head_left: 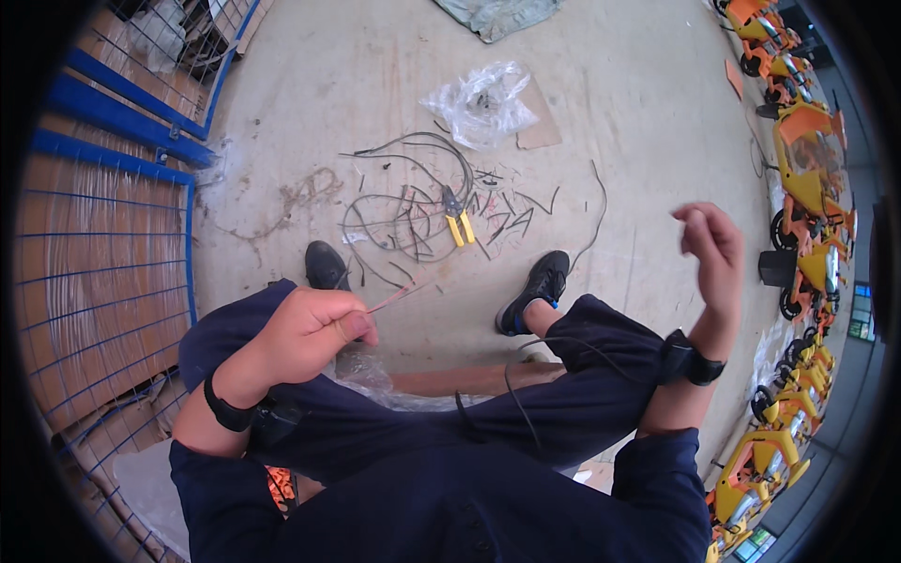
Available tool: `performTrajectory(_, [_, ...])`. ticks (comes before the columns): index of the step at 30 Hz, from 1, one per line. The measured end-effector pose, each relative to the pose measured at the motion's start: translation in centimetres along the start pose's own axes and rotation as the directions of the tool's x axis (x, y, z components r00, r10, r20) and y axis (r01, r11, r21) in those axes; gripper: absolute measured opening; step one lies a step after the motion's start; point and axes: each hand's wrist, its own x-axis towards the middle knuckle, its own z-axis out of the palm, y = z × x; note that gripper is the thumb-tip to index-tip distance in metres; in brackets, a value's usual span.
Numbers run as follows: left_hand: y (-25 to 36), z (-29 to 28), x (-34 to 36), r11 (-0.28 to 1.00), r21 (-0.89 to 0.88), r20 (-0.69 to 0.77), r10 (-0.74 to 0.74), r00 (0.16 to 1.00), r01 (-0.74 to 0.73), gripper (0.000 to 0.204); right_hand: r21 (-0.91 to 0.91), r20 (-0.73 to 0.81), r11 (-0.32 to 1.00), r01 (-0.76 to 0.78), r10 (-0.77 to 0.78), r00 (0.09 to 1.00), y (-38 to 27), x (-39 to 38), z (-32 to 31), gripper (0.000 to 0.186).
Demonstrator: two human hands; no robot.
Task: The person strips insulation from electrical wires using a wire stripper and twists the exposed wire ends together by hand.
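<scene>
Left hand point(314, 330), centre-left: closed in a pinch on thin reddish wire point(392, 297). Right hand point(715, 253), right of frame: well apart, fingers curled, hold cannot be told. Grey pliers with yellow handles point(458, 218): upper centre, unheld. Step, apparently: wire handling; next move calls for steady pinching.

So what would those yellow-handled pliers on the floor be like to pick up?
The pliers would probably feel stiff and rather heavy for their size, since the dark head looks metal. Lying flat with the yellow handles spread, they seem unlikely to roll if nudged.
</scene>
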Motion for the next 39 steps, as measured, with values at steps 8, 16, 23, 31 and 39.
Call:
performTrajectory(8, [2.1,3.0,1.8,0.975,0.207,0.128,0.055,0.99,-0.08,0.018,0.032,0.482,0.888,0.459,-0.416,0.771,-5.5,-1.1,13.7,0.062])
performTrajectory(16, [3.0,3.8,1.9,0.949,0.304,0.278,-0.004,0.961,-0.084,0.016,0.083,0.654,0.925,0.37,-0.331,0.681,-6.6,-4.3,16.5,0.017])
performTrajectory(23, [1.0,3.3,1.3,0.899,0.27,0.329,0.25,0.911,-0.345,0.014,0.482,0.629,0.868,0.12,-0.438,0.643,-8.1,-2.5,11.4,0.016])
performTrajectory(31, [1.6,3.3,1.9,0.968,0.247,0.181,-0.096,0.979,0.049,0.021,0.693,-0.017,0.721,0.02,-0.011,1.0,-1.0,3.0,3.7,0.028])
performTrajectory(39, [2.3,2.9,1.9,0.948,0.205,0.011,-0.252,0.968,0.245,0.023,0.424,-0.237,0.897,-0.124,0.242,0.941,8.9,6.4,0.9,0.026])
